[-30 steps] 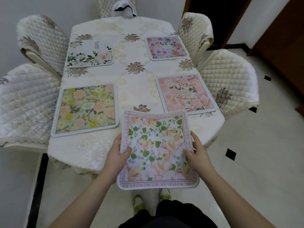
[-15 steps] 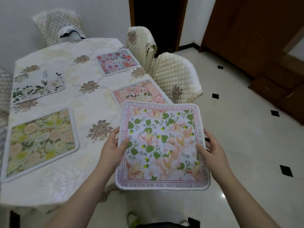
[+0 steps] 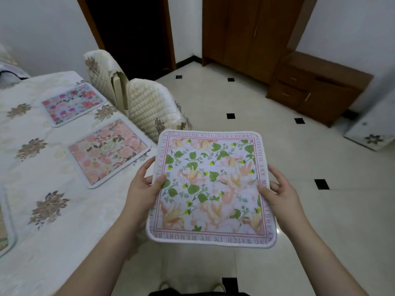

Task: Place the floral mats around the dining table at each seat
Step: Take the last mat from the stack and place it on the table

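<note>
I hold a square floral mat (image 3: 210,189) with green leaves, peach flowers and a lettered pink border flat in the air, off the right edge of the dining table (image 3: 49,174). My left hand (image 3: 142,189) grips its left edge and my right hand (image 3: 277,193) grips its right edge. On the cream tablecloth lie a pink floral mat (image 3: 109,150) and, farther back, a mat with red and blue flowers (image 3: 72,103). The rim of a further mat (image 3: 8,227) shows at the left edge of the view.
Two quilted cream chairs (image 3: 149,107) stand at the table's right side. Pale floor tiles with small black squares spread to the right. A dark doorway (image 3: 132,33), a wooden wardrobe (image 3: 245,33) and a low wooden drawer unit (image 3: 316,88) stand behind. A white box (image 3: 372,133) sits far right.
The view has swung right, away from the table's end. The mat in both hands has moved from over the table edge to over the floor beside the table's right side.
</note>
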The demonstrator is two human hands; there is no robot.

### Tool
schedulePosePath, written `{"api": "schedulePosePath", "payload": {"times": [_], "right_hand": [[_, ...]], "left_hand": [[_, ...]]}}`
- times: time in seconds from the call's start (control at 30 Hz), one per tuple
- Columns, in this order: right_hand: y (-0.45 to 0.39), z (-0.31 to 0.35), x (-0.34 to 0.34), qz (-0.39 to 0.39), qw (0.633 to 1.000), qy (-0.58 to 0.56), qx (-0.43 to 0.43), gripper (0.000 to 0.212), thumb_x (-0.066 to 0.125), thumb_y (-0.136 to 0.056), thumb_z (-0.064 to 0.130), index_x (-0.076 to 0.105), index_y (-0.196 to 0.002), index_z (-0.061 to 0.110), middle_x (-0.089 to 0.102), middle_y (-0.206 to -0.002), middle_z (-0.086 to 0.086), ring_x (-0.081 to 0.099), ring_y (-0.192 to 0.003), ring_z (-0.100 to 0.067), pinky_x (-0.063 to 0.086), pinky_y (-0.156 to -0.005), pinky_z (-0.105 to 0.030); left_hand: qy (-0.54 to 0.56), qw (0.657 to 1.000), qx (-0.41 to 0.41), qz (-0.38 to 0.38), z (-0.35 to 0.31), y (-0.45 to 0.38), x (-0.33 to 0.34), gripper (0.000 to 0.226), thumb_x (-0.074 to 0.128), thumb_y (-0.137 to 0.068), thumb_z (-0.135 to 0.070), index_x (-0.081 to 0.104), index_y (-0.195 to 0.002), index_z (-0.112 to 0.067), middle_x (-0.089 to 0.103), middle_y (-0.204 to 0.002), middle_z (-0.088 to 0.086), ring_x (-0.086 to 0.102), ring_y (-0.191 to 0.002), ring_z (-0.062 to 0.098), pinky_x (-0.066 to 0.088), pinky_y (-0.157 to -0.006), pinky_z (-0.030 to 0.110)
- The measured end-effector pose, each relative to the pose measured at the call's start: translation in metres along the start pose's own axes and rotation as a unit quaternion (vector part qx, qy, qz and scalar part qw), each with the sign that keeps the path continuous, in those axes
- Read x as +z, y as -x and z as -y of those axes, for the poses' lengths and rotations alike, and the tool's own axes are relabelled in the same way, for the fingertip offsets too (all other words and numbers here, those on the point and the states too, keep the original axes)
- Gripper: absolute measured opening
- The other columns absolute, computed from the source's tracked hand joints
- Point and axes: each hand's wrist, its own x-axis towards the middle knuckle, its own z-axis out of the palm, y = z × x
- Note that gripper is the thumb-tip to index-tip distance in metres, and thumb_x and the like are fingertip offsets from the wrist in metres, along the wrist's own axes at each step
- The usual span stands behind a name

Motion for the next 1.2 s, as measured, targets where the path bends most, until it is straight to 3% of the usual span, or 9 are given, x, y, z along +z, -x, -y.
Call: {"api": "schedulePosePath", "payload": {"times": [0.13, 0.33, 0.6, 0.73, 0.9, 1.03, 1.2], "right_hand": [[-0.015, 0.001, -0.014, -0.003, 1.000, -0.022, 0.012, 0.057, 0.063, -0.091, 0.002, 0.049, -0.138, 0.031, 0.076, -0.098, -0.006, 0.074, -0.086, -0.029, 0.059, -0.078, -0.050], [-0.050, 0.010, -0.014, -0.021, 1.000, -0.007, 0.003, 0.056, 0.064, -0.091, 0.004, 0.050, -0.138, 0.031, 0.076, -0.098, -0.006, 0.074, -0.085, -0.027, 0.059, -0.077, -0.048], [-0.112, 0.033, -0.001, -0.051, 0.999, 0.014, -0.002, 0.051, 0.062, -0.092, 0.004, 0.052, -0.132, 0.033, 0.076, -0.093, -0.004, 0.074, -0.079, -0.027, 0.061, -0.064, -0.039], [-0.139, 0.046, 0.013, -0.060, 0.998, 0.012, 0.000, 0.049, 0.061, -0.093, 0.005, 0.052, -0.128, 0.037, 0.076, -0.092, -0.004, 0.074, -0.078, -0.028, 0.060, -0.065, -0.040], [-0.175, 0.057, 0.016, -0.077, 0.997, 0.014, 0.001, 0.050, 0.062, -0.092, 0.006, 0.051, -0.131, 0.036, 0.076, -0.093, -0.002, 0.075, -0.077, -0.025, 0.059, -0.060, -0.034], [-0.205, 0.067, 0.011, -0.085, 0.996, 0.006, -0.002, 0.051, 0.063, -0.092, 0.007, 0.050, -0.133, 0.035, 0.076, -0.094, -0.003, 0.074, -0.079, -0.027, 0.060, -0.068, -0.041], [-0.262, 0.076, -0.009, -0.079, 0.997, 0.003, -0.006, 0.050, 0.064, -0.092, 0.007, 0.052, -0.130, 0.038, 0.076, -0.094, -0.004, 0.074, -0.081, -0.027, 0.060, -0.068, -0.040]], "left_hand": [[-0.016, 1.000, 0.008, 0.004, -0.010, -0.007, 0.019, 0.055, 0.065, -0.095, -0.018, 0.045, -0.141, -0.041, 0.078, -0.082, 0.004, 0.075, -0.068, 0.024, 0.057, -0.049, 0.030], [-0.024, 0.999, 0.020, 0.017, -0.016, -0.048, 0.036, 0.055, 0.065, -0.095, -0.018, 0.045, -0.141, -0.043, 0.078, -0.086, 0.007, 0.075, -0.076, 0.029, 0.061, -0.067, 0.046], [0.068, 0.996, 0.014, 0.052, -0.032, -0.121, 0.055, 0.058, 0.065, -0.094, -0.011, 0.046, -0.140, -0.041, 0.078, -0.091, 0.009, 0.076, -0.078, 0.030, 0.061, -0.058, 0.038], [0.094, 0.993, 0.022, 0.068, -0.047, -0.162, 0.057, 0.055, 0.065, -0.093, -0.007, 0.051, -0.132, -0.043, 0.077, -0.093, 0.010, 0.075, -0.080, 0.030, 0.062, -0.059, 0.039], [0.067, 0.993, 0.037, 0.095, -0.059, -0.206, 0.069, 0.057, 0.065, -0.094, -0.010, 0.048, -0.139, -0.041, 0.077, -0.095, 0.011, 0.075, -0.082, 0.034, 0.062, -0.067, 0.047], [0.049, 0.993, 0.045, 0.096, -0.067, -0.235, 0.087, 0.057, 0.064, -0.095, -0.012, 0.046, -0.141, -0.041, 0.078, -0.090, 0.008, 0.075, -0.079, 0.030, 0.062, -0.067, 0.042], [0.016, 0.996, 0.046, 0.072, -0.073, -0.283, 0.124, 0.056, 0.066, -0.094, -0.014, 0.048, -0.137, -0.045, 0.078, -0.089, 0.009, 0.075, -0.080, 0.032, 0.060, -0.075, 0.052]]}}
